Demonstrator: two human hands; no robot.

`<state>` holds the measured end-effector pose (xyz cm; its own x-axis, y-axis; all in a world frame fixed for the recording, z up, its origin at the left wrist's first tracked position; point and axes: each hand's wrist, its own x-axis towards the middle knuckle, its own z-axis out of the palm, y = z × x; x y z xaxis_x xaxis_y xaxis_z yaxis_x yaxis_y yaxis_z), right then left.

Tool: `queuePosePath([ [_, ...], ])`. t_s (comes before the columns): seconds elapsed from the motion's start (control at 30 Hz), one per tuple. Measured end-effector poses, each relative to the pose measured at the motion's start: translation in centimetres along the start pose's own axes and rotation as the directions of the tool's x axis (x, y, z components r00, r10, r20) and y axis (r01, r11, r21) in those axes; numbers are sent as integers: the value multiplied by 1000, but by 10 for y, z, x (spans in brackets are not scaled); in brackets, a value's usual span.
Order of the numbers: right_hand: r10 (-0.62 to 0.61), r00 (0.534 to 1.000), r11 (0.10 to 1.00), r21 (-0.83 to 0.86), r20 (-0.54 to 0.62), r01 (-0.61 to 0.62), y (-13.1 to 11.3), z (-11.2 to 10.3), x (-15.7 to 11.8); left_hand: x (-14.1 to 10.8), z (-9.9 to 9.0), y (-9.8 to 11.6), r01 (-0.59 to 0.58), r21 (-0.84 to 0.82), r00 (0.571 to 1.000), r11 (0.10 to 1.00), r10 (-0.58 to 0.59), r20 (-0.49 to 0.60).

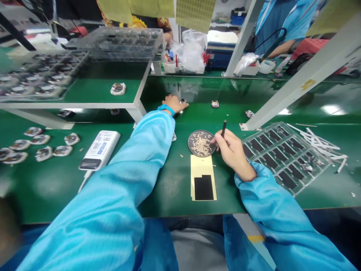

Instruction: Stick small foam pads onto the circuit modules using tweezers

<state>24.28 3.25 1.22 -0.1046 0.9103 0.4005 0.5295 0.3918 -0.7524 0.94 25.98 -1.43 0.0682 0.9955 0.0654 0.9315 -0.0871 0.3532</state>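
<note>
My left hand (172, 103), with a blue band at the wrist, reaches to the back of the green bench. Its fingers are spread beside a small electronic part (182, 101), close to the thumb; whether they touch it I cannot tell. My right hand (229, 148) is closed around dark tweezers (224, 129), held like a pen at the right rim of a round dark dish (190, 140). Small beige pieces (202, 146) are heaped in that dish; the tool's tip is hidden by the fingers. Below it lies a yellow paper (201, 165) bearing a black sheet (204, 187).
A clear tray (282, 156) with black pieces and white strips (324, 145) lie right. A white power bank (100, 150) and several round parts (53, 150) are left. A raised shelf (107, 75) and a slanted white post (293, 67) stand over the bench. Another person (284, 30) works opposite.
</note>
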Motion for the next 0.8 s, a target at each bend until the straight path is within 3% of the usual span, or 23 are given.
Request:
queuePosePath([
  [0.07,72,997,997,33,21,-73,-2,-4,0,2,7,10,-11,38,1000,999,11,-5],
  [0.13,165,978,981,81,127,-176,-3,-7,-1,0,8,19,-20,89,1000,996,20,-2],
  [0.23,288,872,901,197,396,-387,-5,-8,-6,-12,0,29,-47,113,999,992,46,9],
  [0.3,296,786,832,258,543,-492,-5,-6,-9,-31,-11,32,-106,98,994,989,107,-4],
  [0.37,245,738,822,268,629,-502,-3,-5,-12,-60,-24,33,-176,23,984,984,177,-7],
  [0.47,171,712,895,193,681,-401,2,-5,-14,-123,-37,33,-279,-394,952,876,307,9],
  [0.53,152,710,921,163,687,-355,6,-5,-15,-169,-39,32,-140,-694,923,706,348,167],
  [0.63,154,703,914,171,694,-369,8,-6,-15,-225,-30,28,216,-830,842,514,333,425],
  [0.7,168,701,919,148,693,-365,9,-6,-15,-245,-20,24,310,-816,818,487,301,490],
  [0.8,189,720,942,84,668,-325,10,-6,-16,-254,-8,19,325,-808,828,492,264,494],
])
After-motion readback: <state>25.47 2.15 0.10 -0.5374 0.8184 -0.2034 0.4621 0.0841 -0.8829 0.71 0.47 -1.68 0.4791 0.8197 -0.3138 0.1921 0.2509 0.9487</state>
